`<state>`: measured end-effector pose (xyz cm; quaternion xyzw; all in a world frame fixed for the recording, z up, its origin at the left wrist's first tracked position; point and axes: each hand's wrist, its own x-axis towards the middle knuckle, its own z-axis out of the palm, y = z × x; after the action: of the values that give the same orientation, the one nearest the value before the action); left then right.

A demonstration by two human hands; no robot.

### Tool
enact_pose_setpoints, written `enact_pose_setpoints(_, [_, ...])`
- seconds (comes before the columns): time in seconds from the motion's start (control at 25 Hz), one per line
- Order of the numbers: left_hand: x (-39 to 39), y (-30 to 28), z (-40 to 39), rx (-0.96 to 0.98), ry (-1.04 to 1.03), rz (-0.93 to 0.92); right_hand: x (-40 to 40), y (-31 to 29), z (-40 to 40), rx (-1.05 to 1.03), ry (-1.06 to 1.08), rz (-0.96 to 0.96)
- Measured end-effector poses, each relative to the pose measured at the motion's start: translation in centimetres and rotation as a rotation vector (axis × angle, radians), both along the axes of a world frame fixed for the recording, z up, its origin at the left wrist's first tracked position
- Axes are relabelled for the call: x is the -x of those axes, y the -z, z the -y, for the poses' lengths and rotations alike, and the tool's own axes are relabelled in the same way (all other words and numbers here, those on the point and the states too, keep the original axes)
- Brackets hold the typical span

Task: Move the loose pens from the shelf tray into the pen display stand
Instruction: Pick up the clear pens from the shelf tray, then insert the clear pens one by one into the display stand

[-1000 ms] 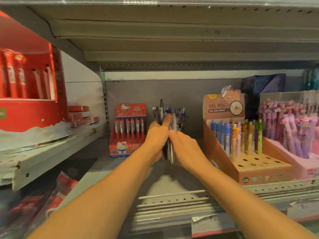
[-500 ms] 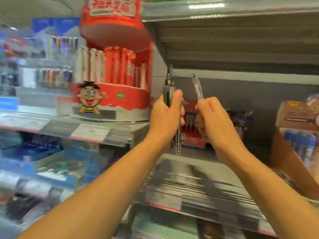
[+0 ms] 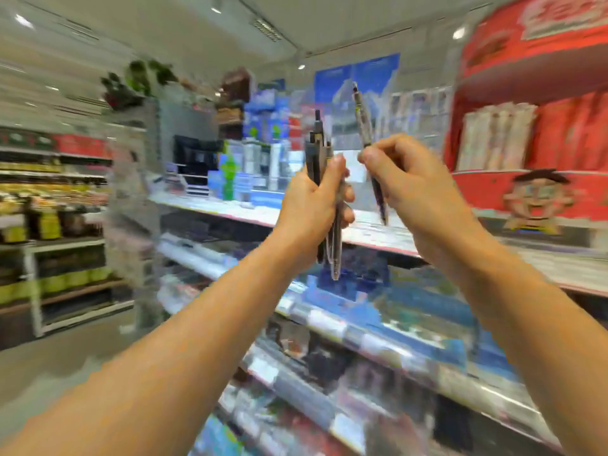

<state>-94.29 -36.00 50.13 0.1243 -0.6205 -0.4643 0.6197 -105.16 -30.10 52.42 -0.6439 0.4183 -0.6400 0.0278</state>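
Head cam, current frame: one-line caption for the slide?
In a blurred shop aisle, the left hand grips a bundle of pens while the right hand pinches a single pen upright beside a red display stand.

Bright, even shop light falls from recessed white ceiling lamps point(image 3: 23, 21) overhead, casting almost no shadow on my bare forearms. Heavy motion blur smears nearly everything: the grey metal store shelves point(image 3: 378, 232) and the round red cardboard display stand point(image 3: 533, 126) dissolve into blocky, streaked patches. My left hand point(image 3: 312, 205) and right hand point(image 3: 414, 182) stay sharpest, with the dark plastic pens point(image 3: 317, 149) fairly clear. Wide-angle distortion bends lines near the edges. White glare glints on the lower shelf fronts.
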Motion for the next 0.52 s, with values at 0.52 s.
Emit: enact_pose_setpoints(0.52, [-23.5, 4.7, 25.2, -0.155, -0.401, 0.065, -18.5, 1.9, 29.4, -0.150, -0.099, -0.137])
